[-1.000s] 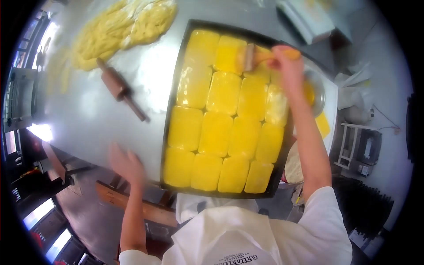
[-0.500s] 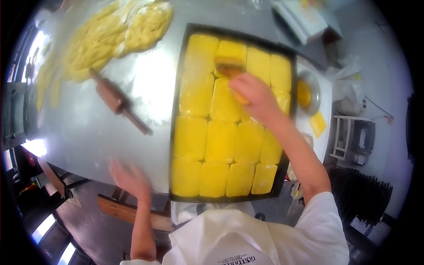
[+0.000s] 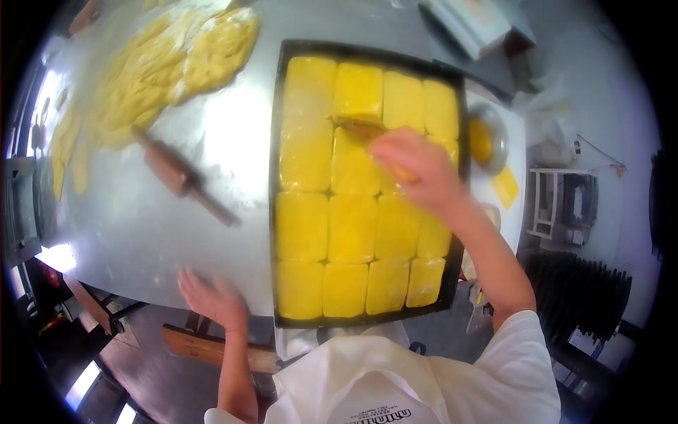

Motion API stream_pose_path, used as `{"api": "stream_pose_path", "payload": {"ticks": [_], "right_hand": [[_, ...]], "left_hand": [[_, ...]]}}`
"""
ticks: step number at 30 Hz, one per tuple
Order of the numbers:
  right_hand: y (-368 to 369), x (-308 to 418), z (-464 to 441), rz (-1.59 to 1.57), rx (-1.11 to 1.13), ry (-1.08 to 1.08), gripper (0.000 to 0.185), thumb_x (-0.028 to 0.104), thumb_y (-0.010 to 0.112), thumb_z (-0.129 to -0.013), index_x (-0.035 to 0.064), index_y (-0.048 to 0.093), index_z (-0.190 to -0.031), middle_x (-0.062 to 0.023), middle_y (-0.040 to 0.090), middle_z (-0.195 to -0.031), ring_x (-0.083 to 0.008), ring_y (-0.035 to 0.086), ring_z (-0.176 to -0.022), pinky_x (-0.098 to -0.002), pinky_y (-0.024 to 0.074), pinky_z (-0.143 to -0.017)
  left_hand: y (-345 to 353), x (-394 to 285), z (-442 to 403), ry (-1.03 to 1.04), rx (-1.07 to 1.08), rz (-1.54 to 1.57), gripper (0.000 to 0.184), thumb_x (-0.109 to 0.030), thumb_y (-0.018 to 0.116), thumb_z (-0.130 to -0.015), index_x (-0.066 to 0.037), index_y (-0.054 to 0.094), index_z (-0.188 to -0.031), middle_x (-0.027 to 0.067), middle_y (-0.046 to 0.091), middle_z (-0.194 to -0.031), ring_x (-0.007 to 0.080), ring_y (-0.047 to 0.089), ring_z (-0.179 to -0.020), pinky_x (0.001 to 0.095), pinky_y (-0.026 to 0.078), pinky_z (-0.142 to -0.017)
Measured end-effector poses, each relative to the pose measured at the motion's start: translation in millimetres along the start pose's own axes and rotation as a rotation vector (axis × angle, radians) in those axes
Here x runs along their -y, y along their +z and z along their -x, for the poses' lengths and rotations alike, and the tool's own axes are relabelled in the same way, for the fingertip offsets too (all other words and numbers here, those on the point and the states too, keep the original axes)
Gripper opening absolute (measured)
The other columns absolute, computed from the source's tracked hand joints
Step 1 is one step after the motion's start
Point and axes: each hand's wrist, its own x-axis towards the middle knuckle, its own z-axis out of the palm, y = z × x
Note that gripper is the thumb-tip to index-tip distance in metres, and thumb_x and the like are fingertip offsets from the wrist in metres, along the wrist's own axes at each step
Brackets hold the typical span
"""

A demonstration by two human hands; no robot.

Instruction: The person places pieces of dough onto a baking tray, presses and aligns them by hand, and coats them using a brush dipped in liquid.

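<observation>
A dark tray holds several flat yellow rounded rectangles in rows, with a wet shine. My right hand is closed around the handle of a brush, whose head touches the upper middle pieces. My left hand rests near the table's front edge, left of the tray, with its fingers apart and nothing in it. A wooden rolling pin lies on the metal table between the tray and a large floured mass of yellow dough.
Right of the tray stands a metal bowl with yellow liquid, beside a yellow piece. A white box is at the top right. Strips of dough lie far left. Part of another person's hand shows at the top left.
My right hand and the brush have moved left and down across the tray from the upper right. My left hand has shifted slightly down and right.
</observation>
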Motion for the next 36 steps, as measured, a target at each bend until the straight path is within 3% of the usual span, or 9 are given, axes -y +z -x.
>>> {"api": "stream_pose_path", "payload": {"ticks": [6, 10, 16, 19, 21, 24, 27, 33, 36], "right_hand": [[-21, -55, -7, 0.127, -0.262, 0.07, 0.028, -0.006, 0.069, -0.082, 0.005, 0.068, -0.107, -0.0118, 0.065, -0.105, -0.0347, 0.066, -0.097, -0.0365, 0.0534, -0.082], [-3, -71, 23, 0.276, -0.115, -0.034, 0.038, -0.006, 0.067, -0.073, 0.0073, 0.064, -0.109, -0.0117, 0.061, -0.107, -0.0366, 0.063, -0.099, -0.0449, 0.0516, -0.081], [-35, -21, 59, 0.055, 0.011, 0.037, 0.029, -0.003, 0.07, -0.08, 0.0081, 0.07, -0.107, -0.0116, 0.067, -0.103, -0.0346, 0.067, -0.098, -0.0401, 0.0537, -0.08], [-61, -34, 39, -0.164, -0.274, 0.166, 0.018, 0.005, 0.072, -0.09, 0.0073, 0.073, -0.107, -0.008, 0.072, -0.104, -0.0247, 0.072, -0.091, -0.036, 0.0557, -0.082], [-73, -37, 12, -0.578, -0.489, 0.678, 0.016, 0.012, 0.074, -0.094, 0.004, 0.073, -0.107, -0.007, 0.074, -0.105, -0.0188, 0.073, -0.083, -0.032, 0.0583, -0.082], [-52, -134, 8, -1.086, -0.65, 0.763, 0.017, 0.012, 0.074, -0.094, 0.0013, 0.072, -0.107, -0.0091, 0.075, -0.102, -0.0198, 0.075, -0.077, -0.0301, 0.0605, -0.08], [-55, -168, 22, -1.028, -0.64, 0.925, 0.018, 0.011, 0.075, -0.093, 0.0009, 0.072, -0.107, -0.0114, 0.075, -0.098, -0.0224, 0.075, -0.078, -0.0288, 0.0612, -0.078], [-99, -110, 22, -0.457, -0.571, 0.605, 0.017, 0.011, 0.073, -0.095, 0.0044, 0.073, -0.111, -0.0085, 0.074, -0.101, -0.0229, 0.075, -0.081, -0.0293, 0.0581, -0.075], [-67, -120, 13, -0.058, -0.435, -0.001, 0.017, 0.007, 0.073, -0.088, 0.0071, 0.07, -0.106, -0.0074, 0.068, -0.097, -0.0276, 0.071, -0.088, -0.0348, 0.0553, -0.074]], "left_hand": [[1, 2, 2, 0.022, -0.01, -0.005, 0.061, -0.027, 0.055, -0.1, 0.001, 0.042, -0.152, 0.0237, 0.042, -0.16, 0.0453, 0.037, -0.147, 0.0541, 0.029, -0.121], [4, 6, 4, 0.036, -0.02, -0.022, 0.059, -0.024, 0.053, -0.102, 0.001, 0.041, -0.154, 0.0221, 0.041, -0.161, 0.0429, 0.037, -0.148, 0.0525, 0.029, -0.122], [4, 0, 5, 0.025, -0.049, -0.001, 0.057, -0.027, 0.051, -0.104, 0.002, 0.043, -0.152, 0.0234, 0.042, -0.16, 0.0447, 0.037, -0.147, 0.0543, 0.029, -0.121], [0, -6, 5, 0.037, -0.058, -0.017, 0.054, -0.024, 0.052, -0.104, 0.002, 0.045, -0.151, 0.0234, 0.043, -0.159, 0.044, 0.038, -0.147, 0.0538, 0.03, -0.12], [0, -8, 6, 0.037, -0.059, -0.015, 0.053, -0.023, 0.052, -0.104, 0.003, 0.045, -0.15, 0.0235, 0.043, -0.159, 0.044, 0.038, -0.147, 0.0536, 0.03, -0.12], [2, -3, 7, 0.036, -0.063, -0.016, 0.053, -0.023, 0.052, -0.104, 0.003, 0.046, -0.149, 0.0238, 0.044, -0.158, 0.0434, 0.039, -0.146, 0.0531, 0.03, -0.121], [6, 0, 8, 0.029, -0.061, -0.038, 0.053, -0.022, 0.053, -0.103, 0.004, 0.047, -0.148, 0.0241, 0.045, -0.157, 0.0429, 0.04, -0.146, 0.0525, 0.03, -0.121], [8, 2, 7, -0.007, -0.031, -0.003, 0.057, -0.026, 0.052, -0.101, 0.005, 0.047, -0.148, 0.0261, 0.043, -0.159, 0.0447, 0.037, -0.148, 0.0538, 0.026, -0.123], [7, 1, 9, 0.015, -0.046, 0.005, 0.055, -0.024, 0.053, -0.101, 0.005, 0.048, -0.148, 0.0271, 0.043, -0.158, 0.0452, 0.038, -0.146, 0.0537, 0.027, -0.122]]}}
